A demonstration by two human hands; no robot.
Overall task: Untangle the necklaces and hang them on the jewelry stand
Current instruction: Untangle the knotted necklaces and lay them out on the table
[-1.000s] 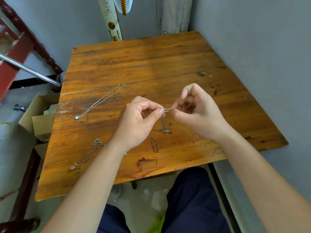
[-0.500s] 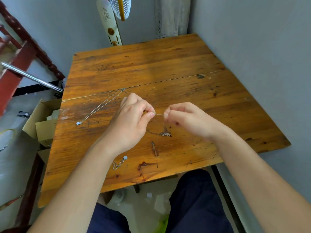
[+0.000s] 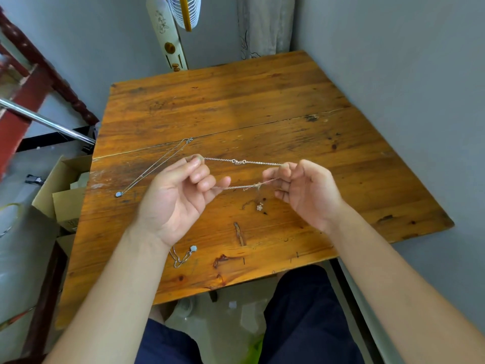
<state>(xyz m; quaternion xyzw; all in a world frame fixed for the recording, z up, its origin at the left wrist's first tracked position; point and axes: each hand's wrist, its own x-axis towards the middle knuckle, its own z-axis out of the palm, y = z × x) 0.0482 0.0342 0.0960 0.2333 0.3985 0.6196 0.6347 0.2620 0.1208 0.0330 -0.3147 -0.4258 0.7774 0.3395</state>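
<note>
Left hand (image 3: 178,200), right hand (image 3: 307,195) pinch necklace (image 3: 237,161), well inside table (image 3: 236,101) edges.

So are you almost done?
One necklace lies straight on the table, looking untangled. The left hand and right hand stretch a second chain with a knot in it. A third necklace lies bunched near the table edge. No stand shows; nothing is hung.

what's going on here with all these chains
A person at a wooden table holds a thin necklace stretched between both hands: the left hand pinches one end, the right hand the other. Its upper strand runs taut, while the lower strand has a small tangle near the right hand. A long necklace lies laid out to the left and a bunched necklace near the front edge. No jewelry stand is in view.
</note>
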